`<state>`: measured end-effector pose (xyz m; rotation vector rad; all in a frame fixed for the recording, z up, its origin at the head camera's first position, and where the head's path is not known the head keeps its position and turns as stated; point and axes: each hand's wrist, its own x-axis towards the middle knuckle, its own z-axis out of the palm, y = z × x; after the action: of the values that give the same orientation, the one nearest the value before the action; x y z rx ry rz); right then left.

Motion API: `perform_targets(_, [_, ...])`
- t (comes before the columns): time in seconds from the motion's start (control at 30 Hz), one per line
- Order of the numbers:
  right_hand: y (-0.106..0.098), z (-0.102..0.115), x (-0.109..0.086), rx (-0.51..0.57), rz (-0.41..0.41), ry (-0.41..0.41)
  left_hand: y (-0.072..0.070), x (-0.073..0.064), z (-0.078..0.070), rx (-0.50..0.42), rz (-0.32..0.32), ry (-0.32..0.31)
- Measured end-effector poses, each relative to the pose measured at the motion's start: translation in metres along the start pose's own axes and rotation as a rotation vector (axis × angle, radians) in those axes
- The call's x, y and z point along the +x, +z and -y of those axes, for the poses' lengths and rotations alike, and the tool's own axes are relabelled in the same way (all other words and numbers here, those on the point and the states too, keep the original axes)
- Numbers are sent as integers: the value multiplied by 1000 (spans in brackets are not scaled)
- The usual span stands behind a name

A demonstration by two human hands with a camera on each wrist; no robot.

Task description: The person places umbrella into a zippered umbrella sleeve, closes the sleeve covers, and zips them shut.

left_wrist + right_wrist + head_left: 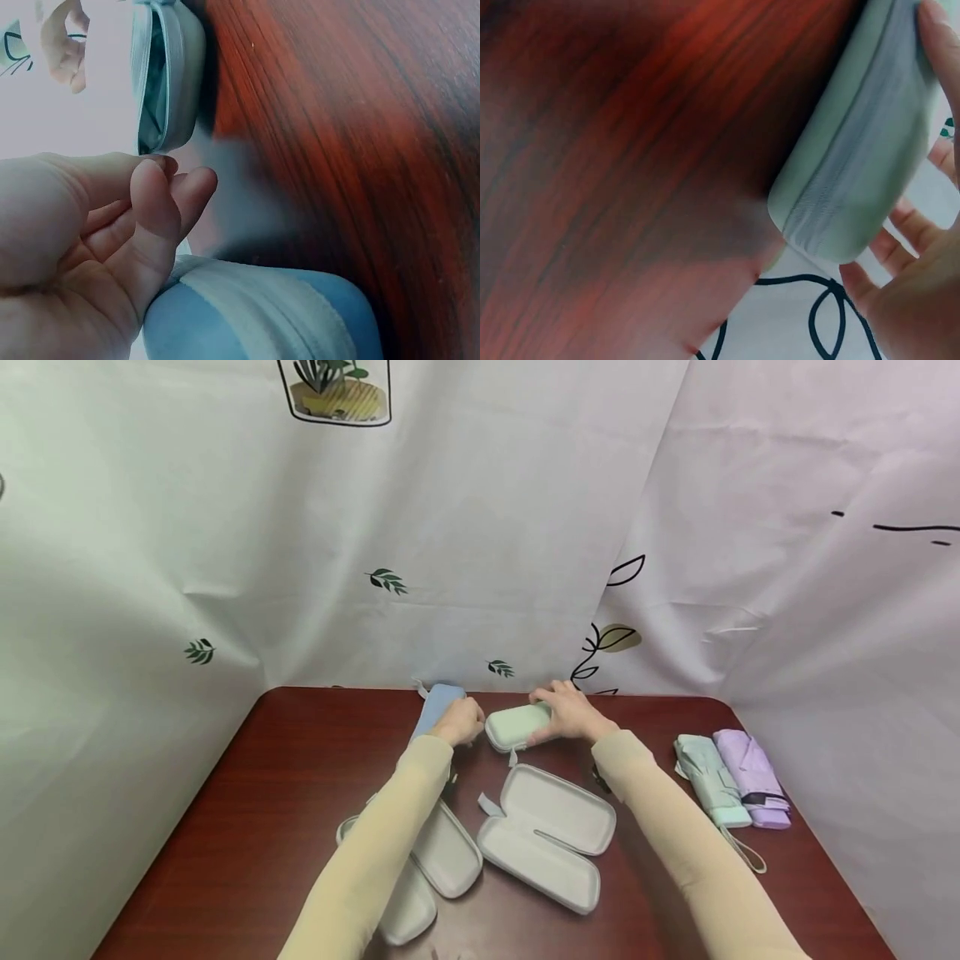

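Note:
A pale green zippered case point(516, 727) stands near the table's back edge. My right hand point(572, 712) grips its right end, thumb on one side and fingers on the other. In the left wrist view the zip of the green case point(174, 82) is partly parted, with a dark gap. My left hand point(460, 722) is at its left end; thumb and finger come together by the gap's end and seem to pinch the zipper pull, which they hide. A blue case point(438, 703) lies beside and under my left hand, with a light zip band showing in the left wrist view.
Nearer me, an open case with a grey lining point(558, 810) lies between my forearms. Another open case point(450, 852) is partly behind my left sleeve. A folded mint umbrella point(712, 781) and a lilac umbrella point(752, 777) lie at the right. A printed curtain hangs behind the table.

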<state>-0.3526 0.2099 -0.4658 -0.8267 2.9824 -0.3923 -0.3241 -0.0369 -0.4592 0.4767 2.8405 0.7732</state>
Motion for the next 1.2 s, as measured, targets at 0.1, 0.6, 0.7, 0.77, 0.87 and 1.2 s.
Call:
perform_targets(0.1, [2, 2, -1, -27, -18, 46, 1, 0, 1, 1, -11, -13])
perform_targets(0.6, [14, 24, -3, -87, -33, 286, 8, 4, -2, -10, -7, 11])
perform_targets(0.7, [12, 28, -2, -98, -14, 300, 9, 6, -5, 72, -25, 40])
perform_targets(0.77, [9, 30, -1, -117, -7, 307, 9, 8, -10, 135, -40, 56])
perform_targets(0.87, [5, 33, 0, -148, 7, 301, 10, 11, -16, 209, -59, 62])
perform_targets(1.2, [4, 41, 5, -195, 33, 329, 5, 14, -15, 142, -33, 12])
